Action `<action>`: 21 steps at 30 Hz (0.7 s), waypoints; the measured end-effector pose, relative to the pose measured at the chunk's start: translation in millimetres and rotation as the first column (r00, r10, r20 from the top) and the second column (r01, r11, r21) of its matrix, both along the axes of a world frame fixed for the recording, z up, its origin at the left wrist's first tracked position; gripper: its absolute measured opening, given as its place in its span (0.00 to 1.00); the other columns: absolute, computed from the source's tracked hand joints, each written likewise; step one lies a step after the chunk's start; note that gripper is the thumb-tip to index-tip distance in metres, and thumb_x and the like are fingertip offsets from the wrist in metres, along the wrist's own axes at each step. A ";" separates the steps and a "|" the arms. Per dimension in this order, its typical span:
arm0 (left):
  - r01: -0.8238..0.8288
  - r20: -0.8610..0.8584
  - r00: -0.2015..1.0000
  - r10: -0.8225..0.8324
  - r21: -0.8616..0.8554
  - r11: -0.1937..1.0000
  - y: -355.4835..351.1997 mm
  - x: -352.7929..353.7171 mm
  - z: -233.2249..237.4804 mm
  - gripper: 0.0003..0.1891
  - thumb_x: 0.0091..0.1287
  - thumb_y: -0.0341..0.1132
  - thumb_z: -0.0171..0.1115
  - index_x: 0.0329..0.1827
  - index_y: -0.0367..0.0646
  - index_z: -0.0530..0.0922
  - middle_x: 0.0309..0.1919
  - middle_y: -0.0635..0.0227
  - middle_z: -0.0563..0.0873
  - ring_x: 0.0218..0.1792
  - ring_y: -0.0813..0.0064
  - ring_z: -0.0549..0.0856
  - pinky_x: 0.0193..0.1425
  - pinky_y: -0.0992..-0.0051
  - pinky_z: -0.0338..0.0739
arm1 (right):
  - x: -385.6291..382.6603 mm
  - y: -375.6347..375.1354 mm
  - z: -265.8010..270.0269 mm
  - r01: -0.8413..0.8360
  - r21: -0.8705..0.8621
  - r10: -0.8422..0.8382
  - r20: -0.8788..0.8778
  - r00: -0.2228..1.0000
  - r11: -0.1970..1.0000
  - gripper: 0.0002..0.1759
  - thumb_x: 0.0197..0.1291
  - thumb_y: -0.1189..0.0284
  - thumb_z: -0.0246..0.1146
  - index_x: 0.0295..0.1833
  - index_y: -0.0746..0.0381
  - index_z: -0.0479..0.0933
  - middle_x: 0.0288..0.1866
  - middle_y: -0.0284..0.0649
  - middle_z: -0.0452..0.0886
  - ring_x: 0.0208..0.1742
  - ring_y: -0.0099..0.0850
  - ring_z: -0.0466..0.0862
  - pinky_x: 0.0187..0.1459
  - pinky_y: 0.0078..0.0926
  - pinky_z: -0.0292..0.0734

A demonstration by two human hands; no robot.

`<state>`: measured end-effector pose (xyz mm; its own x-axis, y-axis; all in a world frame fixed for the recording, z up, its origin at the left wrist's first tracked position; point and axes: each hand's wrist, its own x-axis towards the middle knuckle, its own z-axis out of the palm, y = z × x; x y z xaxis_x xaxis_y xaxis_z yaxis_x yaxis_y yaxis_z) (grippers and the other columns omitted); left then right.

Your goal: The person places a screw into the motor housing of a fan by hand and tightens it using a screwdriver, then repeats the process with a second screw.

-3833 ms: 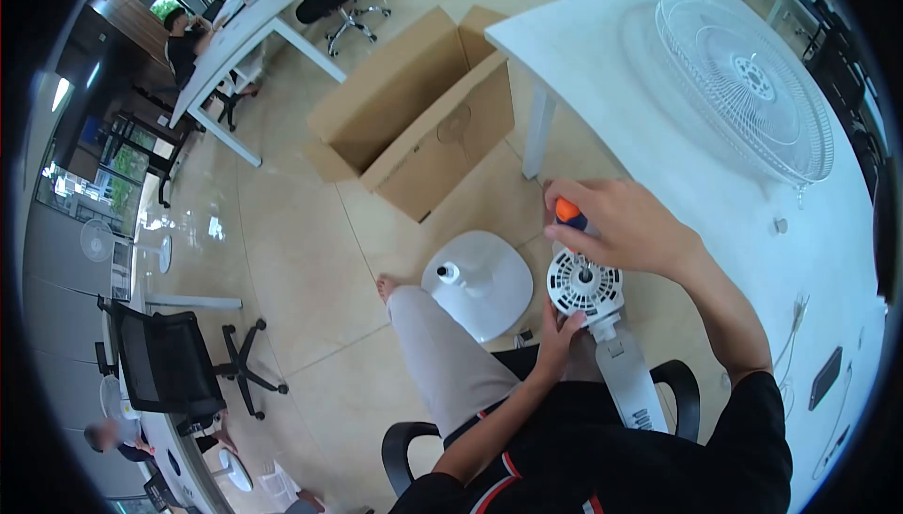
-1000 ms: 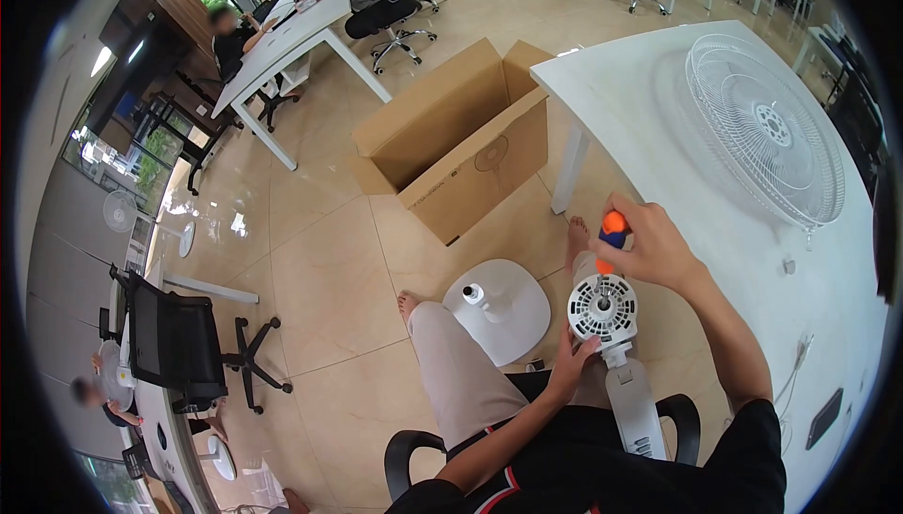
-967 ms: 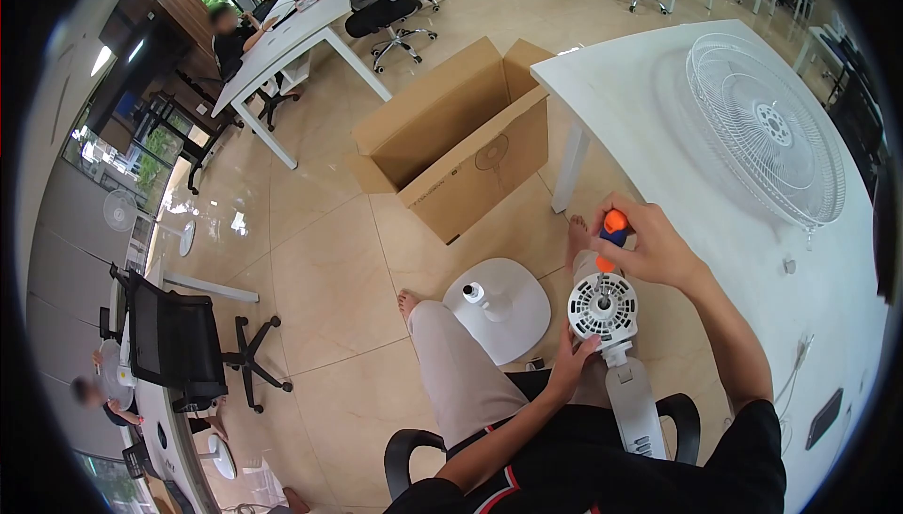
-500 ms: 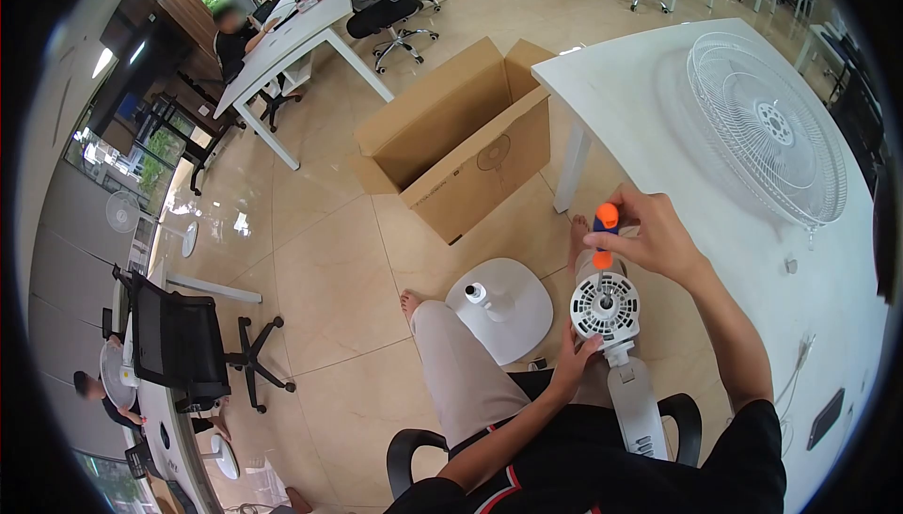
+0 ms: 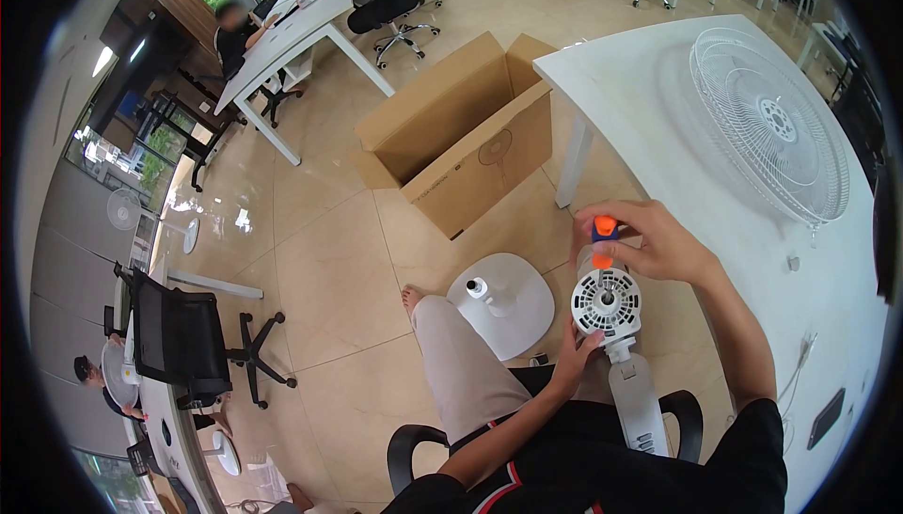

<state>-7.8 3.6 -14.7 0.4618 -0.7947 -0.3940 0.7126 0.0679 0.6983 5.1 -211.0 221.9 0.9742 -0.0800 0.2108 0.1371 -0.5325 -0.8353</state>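
In my right hand (image 5: 663,239) is a screwdriver (image 5: 605,229) with an orange and blue handle, its fingers closed around the grip. The screwdriver's shaft points down at the front of a white fan motor housing (image 5: 591,315), which has a ring of vent slots and a dark metal shaft in its middle. My left hand (image 5: 572,363) grips that housing from below on its left side. A white neck piece with buttons (image 5: 638,401) runs from the housing down over my lap.
A white fan base (image 5: 522,321) with a short upright stub stands on the floor by my foot. An open cardboard box (image 5: 480,185) lies ahead. On the white table (image 5: 649,110) at right are wire fan grilles (image 5: 752,128) and a phone (image 5: 827,419). Other people sit at desks leftward.
My right hand has come slightly down and curled further around the screwdriver handle, its index finger now reaching across to the left. My left hand and the fan motor housing stay nearly the same.
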 end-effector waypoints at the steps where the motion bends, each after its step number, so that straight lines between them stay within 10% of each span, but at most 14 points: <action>1: -0.001 -0.004 1.000 0.001 0.000 1.000 0.2 -0.6 -2.6 0.44 0.74 0.44 0.69 0.86 0.48 0.50 0.75 0.63 0.68 0.74 0.67 0.73 0.74 0.61 0.75 | 0.4 -1.5 0.9 0.038 -0.092 -0.039 -0.004 0.999 0.995 0.21 0.67 0.68 0.71 0.63 0.60 0.79 0.43 0.48 0.86 0.37 0.45 0.87 0.43 0.41 0.84; 8: 0.002 0.001 1.000 -0.002 -0.002 1.000 -0.4 -1.2 -8.2 0.45 0.74 0.46 0.69 0.86 0.48 0.50 0.76 0.62 0.68 0.74 0.66 0.72 0.73 0.61 0.75 | -2.9 19.4 20.5 0.123 -0.462 -0.198 -0.117 0.973 0.878 0.25 0.65 0.69 0.72 0.67 0.60 0.77 0.47 0.50 0.87 0.41 0.47 0.89 0.47 0.40 0.85; 14: 0.000 0.010 1.000 0.000 -0.005 1.000 -0.8 -0.8 -2.5 0.44 0.74 0.45 0.68 0.85 0.48 0.51 0.75 0.62 0.68 0.74 0.65 0.72 0.73 0.60 0.76 | -3.8 2.0 9.8 -0.117 -0.038 0.117 -0.023 0.993 0.992 0.29 0.65 0.77 0.70 0.72 0.61 0.74 0.54 0.51 0.87 0.52 0.45 0.89 0.55 0.41 0.87; 21: -0.015 0.004 1.000 0.015 -0.008 1.000 -0.5 -1.8 -5.8 0.43 0.75 0.44 0.68 0.85 0.48 0.51 0.75 0.61 0.69 0.73 0.65 0.73 0.72 0.59 0.77 | 0.8 0.9 11.1 0.013 0.014 -0.011 -0.123 0.992 1.000 0.26 0.64 0.79 0.72 0.67 0.66 0.77 0.59 0.47 0.87 0.58 0.40 0.90 0.61 0.39 0.88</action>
